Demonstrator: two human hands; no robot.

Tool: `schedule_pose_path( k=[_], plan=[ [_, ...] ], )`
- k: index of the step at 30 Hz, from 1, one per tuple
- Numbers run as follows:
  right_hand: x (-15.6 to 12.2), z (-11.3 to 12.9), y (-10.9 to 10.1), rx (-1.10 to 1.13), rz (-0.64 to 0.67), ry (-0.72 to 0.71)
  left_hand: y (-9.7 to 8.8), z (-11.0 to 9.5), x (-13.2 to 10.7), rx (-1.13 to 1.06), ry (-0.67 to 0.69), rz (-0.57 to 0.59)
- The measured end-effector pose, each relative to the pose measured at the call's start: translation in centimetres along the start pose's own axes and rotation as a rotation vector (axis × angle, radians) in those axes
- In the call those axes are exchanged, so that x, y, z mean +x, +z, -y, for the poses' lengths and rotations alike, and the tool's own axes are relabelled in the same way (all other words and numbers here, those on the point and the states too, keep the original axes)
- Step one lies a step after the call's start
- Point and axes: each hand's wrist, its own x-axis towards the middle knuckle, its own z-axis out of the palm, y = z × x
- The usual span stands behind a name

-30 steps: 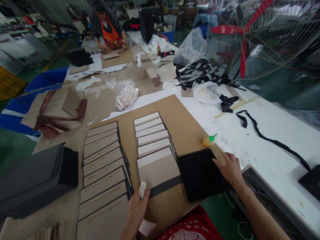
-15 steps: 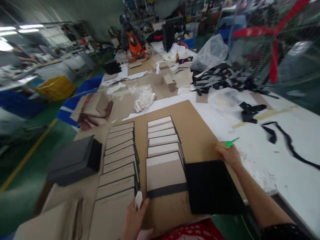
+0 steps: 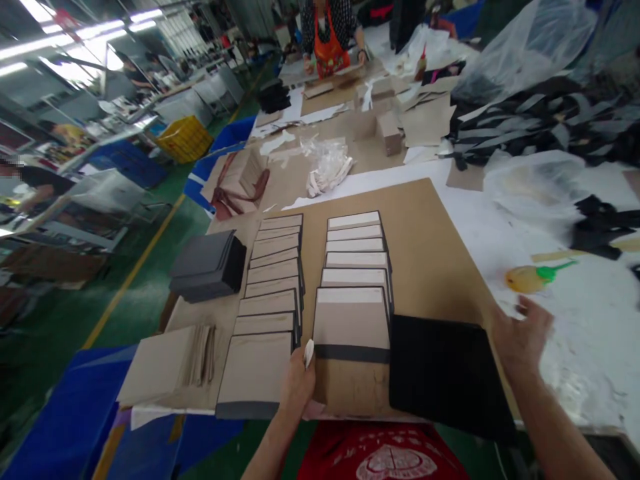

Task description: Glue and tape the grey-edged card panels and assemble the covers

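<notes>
My left hand [image 3: 297, 390] is closed on a small white tool [image 3: 309, 352] at the near edge of a brown board [image 3: 430, 253]. Just beyond it lies the nearest grey card with a black band [image 3: 351, 325], front of a right-hand row of overlapping cards [image 3: 354, 250]. A second row of cards [image 3: 270, 280] lies to the left. My right hand [image 3: 520, 333] hovers open, fingers spread, at the right edge of a black sheet [image 3: 443, 373]. An orange glue bottle with a green nozzle [image 3: 530, 277] lies on the white table just beyond that hand.
A stack of dark grey sheets [image 3: 207, 265] and loose brown cards [image 3: 170, 363] sit at the left. Black ribbon pieces [image 3: 530, 127], clear plastic bags [image 3: 535, 183] and white strips [image 3: 327, 170] lie farther back. A person in an orange apron [image 3: 330, 37] works at the far end.
My right hand has come off the glue bottle and drawn back, open, beside the black sheet. The bottle now lies on the table. My head has turned left and tilted.
</notes>
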Motion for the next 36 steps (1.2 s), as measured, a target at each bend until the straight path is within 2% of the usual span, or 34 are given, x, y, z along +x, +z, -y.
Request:
schedule_pose_path(
  k=[1, 2, 3, 4, 6, 9, 13, 19, 24, 29, 32, 36],
  plan=[
    [-2.3, 2.0, 0.8, 0.077, 0.139, 0.035, 0.3, -0.4, 0.5, 0.008, 0.033, 0.005],
    [-4.4, 4.2, 1.7, 0.168, 0.315, -0.006, 0.5, -0.7, 1.1, 0.01, 0.073, 0.013],
    [-6.2, 6.3, 2.9, 0.256, 0.437, -0.084, 0.8, -1.1, 1.6, 0.017, 0.117, 0.019],
    [-7.5, 8.4, 4.1, 0.319, 0.496, -0.142, 1.0, -1.4, 2.1, 0.028, 0.158, 0.022],
    [-8.9, 11.8, 6.8, 0.344, 0.554, -0.191, 1.4, -1.7, 2.9, 0.067, 0.205, 0.02],
    [-8.7, 14.4, 10.0, 0.276, 0.518, -0.173, 1.9, -1.5, 3.8, 0.107, 0.213, 0.028],
    [-7.7, 15.1, 12.5, 0.164, 0.452, -0.105, 2.3, -0.3, 4.4, 0.044, 0.26, 0.069],
    [-7.6, 15.4, 13.9, 0.077, 0.418, -0.015, 3.1, 1.0, 5.4, -0.043, 0.262, 0.102],
    [-8.0, 15.9, 14.1, 0.074, 0.403, -0.029, 3.5, 1.4, 5.6, -0.069, 0.278, 0.091],
    [-6.6, 16.9, 14.2, 0.11, 0.424, 0.068, 3.2, 1.2, 5.5, -0.065, 0.256, 0.097],
    [-6.0, 17.8, 13.5, 0.19, 0.476, 0.112, 3.3, 1.4, 5.8, -0.065, 0.258, 0.078],
    [-6.9, 18.9, 12.2, 0.383, 0.596, 0.12, 3.3, 2.1, 6.4, -0.104, 0.251, 0.027]
  ],
)
